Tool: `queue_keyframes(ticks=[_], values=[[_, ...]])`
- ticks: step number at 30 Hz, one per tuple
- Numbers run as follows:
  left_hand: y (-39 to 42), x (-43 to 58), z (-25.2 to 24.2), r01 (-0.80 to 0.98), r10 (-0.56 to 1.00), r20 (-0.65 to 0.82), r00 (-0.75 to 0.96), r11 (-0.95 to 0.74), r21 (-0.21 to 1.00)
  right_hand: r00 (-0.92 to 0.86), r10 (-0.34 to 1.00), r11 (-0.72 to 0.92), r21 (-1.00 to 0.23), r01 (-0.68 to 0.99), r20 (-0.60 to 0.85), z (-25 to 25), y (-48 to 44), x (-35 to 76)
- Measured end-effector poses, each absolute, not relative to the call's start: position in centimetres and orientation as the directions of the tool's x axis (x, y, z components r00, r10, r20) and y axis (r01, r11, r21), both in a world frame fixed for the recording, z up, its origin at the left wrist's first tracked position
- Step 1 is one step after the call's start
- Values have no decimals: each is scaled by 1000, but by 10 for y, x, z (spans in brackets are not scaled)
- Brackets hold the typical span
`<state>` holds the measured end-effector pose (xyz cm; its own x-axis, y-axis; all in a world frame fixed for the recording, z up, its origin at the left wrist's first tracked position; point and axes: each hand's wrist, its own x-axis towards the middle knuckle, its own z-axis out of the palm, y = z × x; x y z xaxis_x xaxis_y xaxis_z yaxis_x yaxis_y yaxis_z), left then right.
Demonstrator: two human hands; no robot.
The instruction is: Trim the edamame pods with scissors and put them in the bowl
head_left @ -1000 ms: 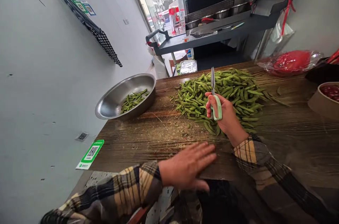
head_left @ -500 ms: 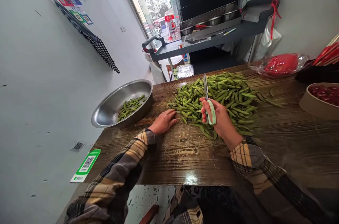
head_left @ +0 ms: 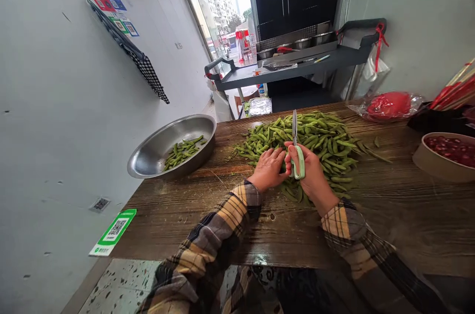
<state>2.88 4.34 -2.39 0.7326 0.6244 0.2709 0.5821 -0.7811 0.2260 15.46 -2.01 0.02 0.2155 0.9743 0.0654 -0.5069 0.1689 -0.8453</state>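
Note:
A heap of green edamame pods (head_left: 322, 148) lies spread on the dark wooden table (head_left: 215, 225). My right hand (head_left: 310, 173) is closed around the pale green handles of a pair of scissors (head_left: 300, 163), whose blades point up and away over the heap. Close beside it, my left hand (head_left: 267, 169) rests on the near left side of the pods, palm down with fingers stretched forward. Whether a pod is under those fingers is hidden. To the left stands a wide steel basin (head_left: 148, 155) with some pods inside.
At the right are a tan bowl of dark red pieces (head_left: 432, 158) and a red bundle in clear plastic (head_left: 389, 105). A green QR-code card (head_left: 114, 230) lies at the table's left edge. Beyond the table stands a grey cart (head_left: 274, 75) with metal pans.
My left hand has moved right, from the bare table at the heap's left edge onto the pods beside my right hand. The scissors stay in my right hand. The camera view has shifted slightly.

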Motion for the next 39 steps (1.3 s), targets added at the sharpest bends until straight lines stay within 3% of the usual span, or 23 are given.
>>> queue_keyframes(ticks=[4,10,14,16,19,22,27,32,39], values=[[30,3,-23,552,592,264,762,-806,215,197,978,161,-848,-505,68,0,-21,153],[21,-48,-15,557,643,332,690,-765,325,191,979,155,-857,-491,67,2,-22,153],[20,-61,-1,555,790,451,415,-613,563,177,983,133,-865,-483,53,-3,-21,152],[20,-63,8,486,863,444,241,-503,715,176,983,136,-875,-465,60,-5,-21,152],[22,-66,15,298,949,298,105,-315,901,183,981,138,-890,-434,63,-7,-20,152],[25,-69,14,144,981,127,150,-149,978,171,984,115,-901,-417,46,-9,-20,150],[36,-82,11,108,983,110,145,-126,986,142,989,87,-920,-382,35,-10,-22,148],[45,-101,5,279,982,73,176,-121,953,130,991,73,-936,-343,29,-7,-26,145],[41,-82,-20,606,943,168,288,-315,731,127,991,71,-960,-271,38,-13,-25,142]])
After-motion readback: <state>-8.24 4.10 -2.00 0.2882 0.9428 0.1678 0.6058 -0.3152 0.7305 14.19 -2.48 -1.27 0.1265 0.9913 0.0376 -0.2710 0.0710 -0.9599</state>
